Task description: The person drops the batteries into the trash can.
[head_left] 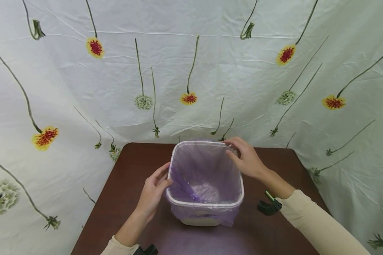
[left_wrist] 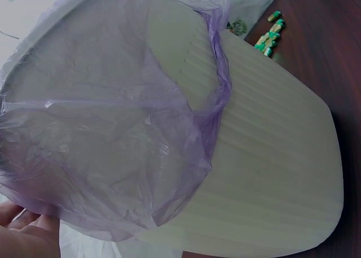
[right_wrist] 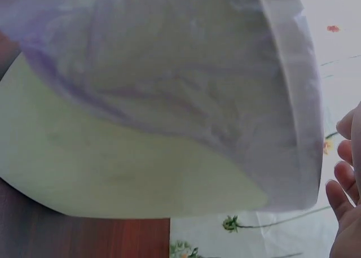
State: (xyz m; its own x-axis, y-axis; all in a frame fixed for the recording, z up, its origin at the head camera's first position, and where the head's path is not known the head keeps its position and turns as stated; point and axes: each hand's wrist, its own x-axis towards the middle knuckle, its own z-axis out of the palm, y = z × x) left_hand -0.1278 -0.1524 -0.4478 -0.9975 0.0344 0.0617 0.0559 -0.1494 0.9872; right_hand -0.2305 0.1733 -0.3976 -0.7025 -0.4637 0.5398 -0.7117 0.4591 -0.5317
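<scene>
A whitish trash bin (head_left: 200,222) stands upright on the table, lined with a thin purple trash bag (head_left: 207,166). The bag's edge is folded over the rim and hangs unevenly down the outside. My left hand (head_left: 153,189) holds the left side of the rim, thumb at the top edge and fingers outside. In the left wrist view, those fingers (left_wrist: 25,218) lie partly behind the purple film. My right hand (head_left: 247,159) is at the far right corner of the rim, its fingers loosely bent; the right wrist view shows those fingers (right_wrist: 341,184) beside the bag-covered rim.
The dark reddish-brown table (head_left: 140,159) extends around the bin. Behind and beside it hangs a pale flower-printed cloth (head_left: 166,71). Small green-and-gold pieces (left_wrist: 269,39) show beyond the bin in the left wrist view. A black wrist device (head_left: 269,206) sits at the right sleeve.
</scene>
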